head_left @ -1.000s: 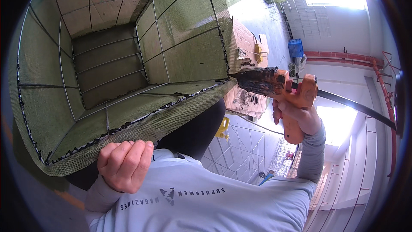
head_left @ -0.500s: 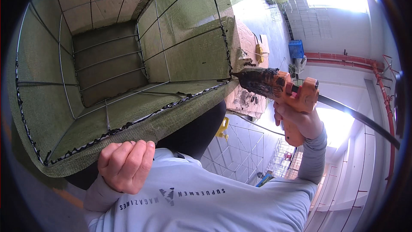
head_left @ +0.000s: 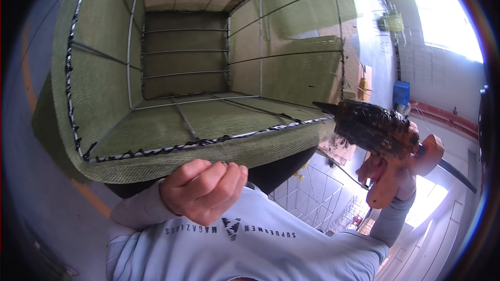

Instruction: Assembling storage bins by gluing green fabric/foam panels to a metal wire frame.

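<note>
Mesh-covered frame [head_left: 156,169] left of glue gun [head_left: 375,127] — gun in right hand [head_left: 374,168], nozzle [head_left: 325,107] by frame's near right corner. Left hand [head_left: 205,190] at near edge. Crate [head_left: 401,92] behind gun — just beside pipes [head_left: 449,118].

A bright window [head_left: 449,21] glares from a pale wall [head_left: 440,79] at upper right. Lower in view, red pipes [head_left: 450,119] run near a blue container [head_left: 401,93]. At left, an orange stripe [head_left: 91,199] crosses the grey floor [head_left: 32,177].

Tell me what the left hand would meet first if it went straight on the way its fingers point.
The left hand would probably meet the green mesh just ahead; whether they touch is unclear.
</note>
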The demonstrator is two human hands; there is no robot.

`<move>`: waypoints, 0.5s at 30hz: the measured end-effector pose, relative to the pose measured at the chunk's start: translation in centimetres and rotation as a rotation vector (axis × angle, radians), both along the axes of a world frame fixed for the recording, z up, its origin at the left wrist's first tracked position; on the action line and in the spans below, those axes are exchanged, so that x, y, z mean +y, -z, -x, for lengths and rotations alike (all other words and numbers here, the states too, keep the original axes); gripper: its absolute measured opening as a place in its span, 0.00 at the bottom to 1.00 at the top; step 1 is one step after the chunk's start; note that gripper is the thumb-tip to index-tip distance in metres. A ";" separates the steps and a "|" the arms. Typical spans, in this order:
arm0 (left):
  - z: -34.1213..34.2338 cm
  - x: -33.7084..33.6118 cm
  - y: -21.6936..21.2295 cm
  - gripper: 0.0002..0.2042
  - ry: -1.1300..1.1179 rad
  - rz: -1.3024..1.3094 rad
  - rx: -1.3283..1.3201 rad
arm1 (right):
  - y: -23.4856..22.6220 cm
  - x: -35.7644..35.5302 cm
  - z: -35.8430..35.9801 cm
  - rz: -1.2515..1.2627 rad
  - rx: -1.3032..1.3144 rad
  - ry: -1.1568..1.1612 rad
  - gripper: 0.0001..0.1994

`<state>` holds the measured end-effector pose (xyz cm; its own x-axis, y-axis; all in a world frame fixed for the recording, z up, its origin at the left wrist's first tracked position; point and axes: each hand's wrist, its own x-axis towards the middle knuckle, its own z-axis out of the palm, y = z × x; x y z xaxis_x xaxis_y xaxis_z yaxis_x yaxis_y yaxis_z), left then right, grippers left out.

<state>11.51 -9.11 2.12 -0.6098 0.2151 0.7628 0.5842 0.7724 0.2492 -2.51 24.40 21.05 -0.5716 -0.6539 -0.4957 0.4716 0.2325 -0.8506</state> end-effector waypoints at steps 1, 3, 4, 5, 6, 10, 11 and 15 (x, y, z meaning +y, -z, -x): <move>-0.1 0.1 0.1 0.07 -0.013 -0.002 0.009 | 0.5 -0.6 0.1 0.014 -0.013 -0.012 0.35; -0.3 0.3 0.3 0.07 -0.026 -0.005 -0.016 | 1.4 -3.0 0.3 0.009 -0.122 -0.075 0.42; -0.6 0.3 0.2 0.07 -0.034 -0.020 -0.030 | 2.1 -4.2 0.4 0.007 -0.180 -0.116 0.47; -0.7 0.3 0.2 0.08 -0.039 -0.016 -0.028 | 3.3 -5.1 0.2 0.084 -0.225 -0.108 0.43; -0.6 0.4 0.1 0.08 -0.052 -0.006 -0.041 | 4.0 -5.9 0.3 0.093 -0.238 -0.121 0.43; -0.1 -0.2 0.2 0.03 -0.030 -0.025 0.048 | 4.6 -10.3 -1.5 0.242 -0.165 0.007 0.32; -0.2 -0.3 0.1 0.03 -0.006 -0.018 0.038 | 4.5 -11.1 -1.4 0.190 -0.196 -0.012 0.31; -0.1 -0.2 0.1 0.04 0.041 -0.054 0.047 | 3.6 -12.9 0.5 0.014 -0.201 -0.241 0.27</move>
